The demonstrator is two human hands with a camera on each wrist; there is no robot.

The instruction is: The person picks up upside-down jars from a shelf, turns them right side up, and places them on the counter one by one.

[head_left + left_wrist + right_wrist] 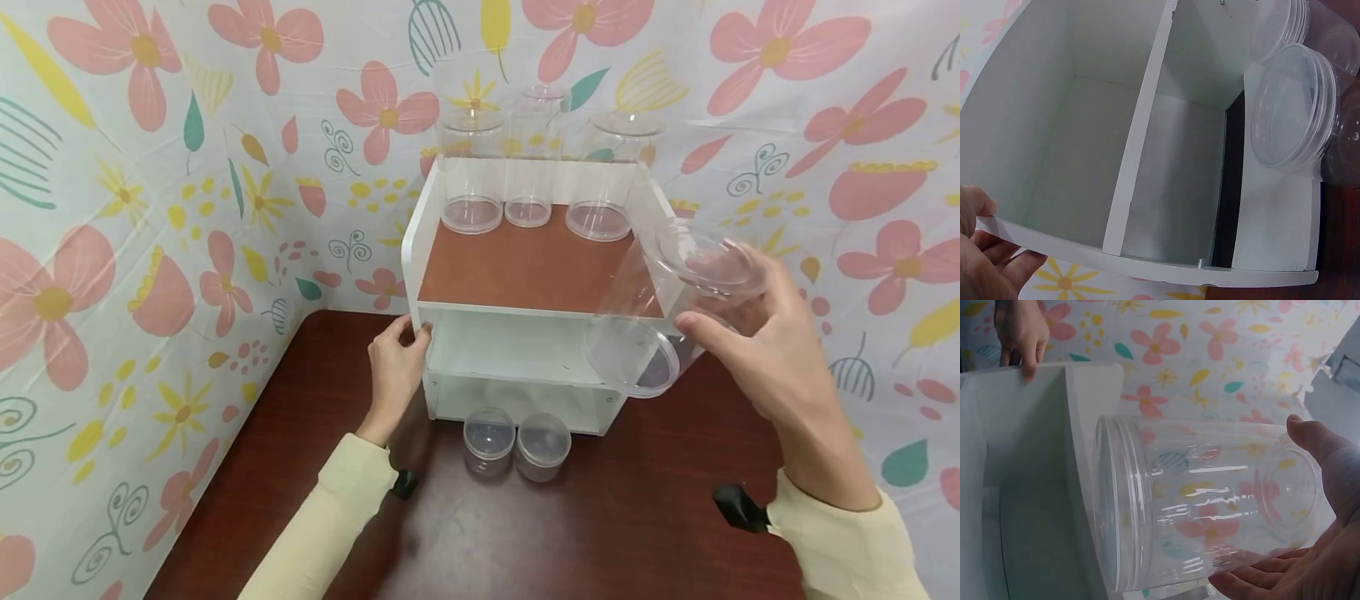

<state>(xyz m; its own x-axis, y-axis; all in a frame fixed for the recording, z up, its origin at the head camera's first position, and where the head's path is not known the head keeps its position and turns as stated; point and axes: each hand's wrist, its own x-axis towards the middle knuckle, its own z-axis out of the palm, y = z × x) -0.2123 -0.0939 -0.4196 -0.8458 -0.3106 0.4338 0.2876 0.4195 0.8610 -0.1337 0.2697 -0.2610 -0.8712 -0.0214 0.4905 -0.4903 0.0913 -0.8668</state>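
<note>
Since the big clear plastic cylinder jar [652, 292] is tipped over by the near right corner of the white shelf unit with a brown top [517, 271], I'd level it out before going any closer. Right hand [765, 342] has it gripped round one end, thumb opposite the fingers, so the rimmed end hangs low and could knock something; can't tell if it touches the unit. Left hand [397, 362] pinches the unit's near left edge, decent brace imo, just go easy so nothing rocks. Watch the raised white side walls [420, 225], a wide jar could clip those. Most room is on the near half of the brown top, with three tall clear plastic jars [471, 171] along the far side. Lower down, two squat clear plastic jars [489, 446] sit just in front, so steer wide of them
</note>
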